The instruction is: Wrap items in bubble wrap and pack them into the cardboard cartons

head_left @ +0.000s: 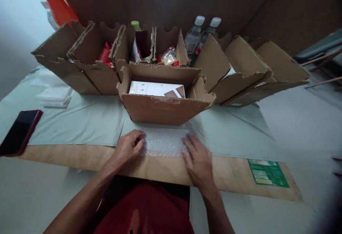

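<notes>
Left hand (130, 145): bare, with rounded knuckles and a narrow wrist
Left forearm (88, 187): bare, slim just behind that hand, thicker farther back from it
Right hand (199, 159): bare, broad across the back, long-fingered, its outline a little soft
Right forearm (217, 205): bare, widening away from the wrist
Top (160, 209): dark red cloth, on the body's side of both hands, between the forearms
Pale streak (135, 219): on the red front, back from the gap between the hands; print or sheen, unclear
Dark mark (131, 231): small, black, beside the streak's lower end
Black area (183, 192): beside the red, behind the right wrist; garment or shadow, unclear
</notes>
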The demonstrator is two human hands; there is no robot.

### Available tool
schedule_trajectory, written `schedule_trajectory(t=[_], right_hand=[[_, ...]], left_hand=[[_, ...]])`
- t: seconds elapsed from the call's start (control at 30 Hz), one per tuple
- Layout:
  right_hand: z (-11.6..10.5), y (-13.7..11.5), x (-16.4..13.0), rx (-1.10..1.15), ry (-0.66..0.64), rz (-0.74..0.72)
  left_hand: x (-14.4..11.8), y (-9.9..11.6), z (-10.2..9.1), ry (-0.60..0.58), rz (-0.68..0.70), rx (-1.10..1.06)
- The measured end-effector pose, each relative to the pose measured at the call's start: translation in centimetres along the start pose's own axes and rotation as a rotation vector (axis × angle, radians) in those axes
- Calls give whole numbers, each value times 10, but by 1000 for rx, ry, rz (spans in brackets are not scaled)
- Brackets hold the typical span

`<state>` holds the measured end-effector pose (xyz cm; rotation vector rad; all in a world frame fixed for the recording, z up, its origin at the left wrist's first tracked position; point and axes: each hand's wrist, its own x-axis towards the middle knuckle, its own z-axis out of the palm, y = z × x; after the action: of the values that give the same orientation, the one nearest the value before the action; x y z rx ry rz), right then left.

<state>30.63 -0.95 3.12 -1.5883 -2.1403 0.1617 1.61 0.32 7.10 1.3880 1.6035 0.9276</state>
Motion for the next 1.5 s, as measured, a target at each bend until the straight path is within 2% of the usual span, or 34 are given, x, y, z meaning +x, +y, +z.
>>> schedule_trajectory(t=[0.1, 0.17, 0.27, 0.4, 0.5, 0.57, 0.7, 0.83, 1.0, 1.1, 1.23, 1.33, 1.4, 1.5], right_hand=[[-22, 44, -22, -91, 164, 152], [-31, 54, -28, -83, 218, 167], [-31, 46, -17, -34, 208, 81], [-17, 29, 17, -30, 151, -9], [-5, 23, 38, -55, 106, -2], [1, 21, 45, -65, 96, 6], [4, 10, 45, 37, 118, 26], [-8, -5, 29, 281, 56, 179], [-26, -3, 3, 447, 48, 382], [-32, 6, 5, 409, 63, 397], [-38, 16, 32, 299, 82, 259], [-47, 21, 41, 202, 163, 107], [-57, 19, 27, 168, 162, -15], [-70, 3, -14, 212, 3, -164]], left_hand=[[0, 5, -1, -10, 33, -34], [-1, 8, -3, -20, 73, -40], [-6, 6, -11, 21, 168, 46], [-8, -10, -24, 192, 285, 326], [-7, -24, -23, 220, 286, 527], [-7, -29, -17, 219, 277, 588], [-10, -27, -1, 234, 282, 574], [-18, -22, 2, 237, 283, 401], [-38, -15, -5, 176, 90, 186], [-53, -7, 1, 64, 19, 87], [-68, 4, 24, -188, -73, -87], [-74, 11, 42, -303, -204, -224], [-75, 14, 47, -341, -303, -342], [-74, 19, 46, -373, -391, -437]])
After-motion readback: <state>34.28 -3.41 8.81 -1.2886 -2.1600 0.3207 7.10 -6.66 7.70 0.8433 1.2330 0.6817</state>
